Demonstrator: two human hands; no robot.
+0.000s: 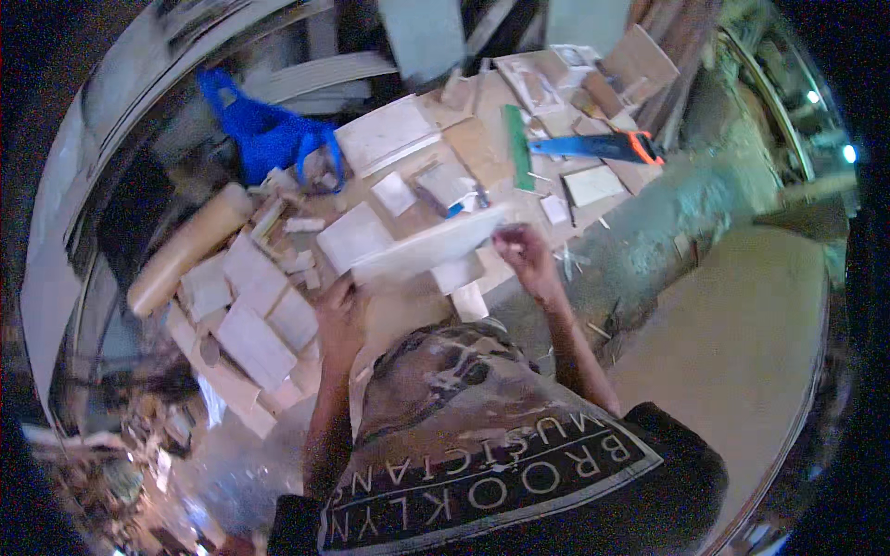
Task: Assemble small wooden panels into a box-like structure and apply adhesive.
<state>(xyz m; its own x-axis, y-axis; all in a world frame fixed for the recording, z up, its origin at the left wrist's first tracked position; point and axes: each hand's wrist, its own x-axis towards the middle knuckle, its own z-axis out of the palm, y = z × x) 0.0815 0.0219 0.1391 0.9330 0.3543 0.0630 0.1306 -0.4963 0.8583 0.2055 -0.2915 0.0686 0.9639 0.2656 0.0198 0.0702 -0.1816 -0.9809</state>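
Hands point(339, 310) point(532, 261) apart, fingers point(505, 239) bent, forearms point(328, 408) outstretched

A workshop, it seems: a handsaw point(584, 146) lies at the far right of a worktop point(399, 317) spread with pale boards point(255, 341); scraps point(153, 422) lie near left.

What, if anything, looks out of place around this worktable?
The saw looks a little precarious, its orange-edged handle at the right edge of the worktable. Loose debris is strewn at lower left. The white board between the left hand and right hand is blurred, so I can't judge damage there.
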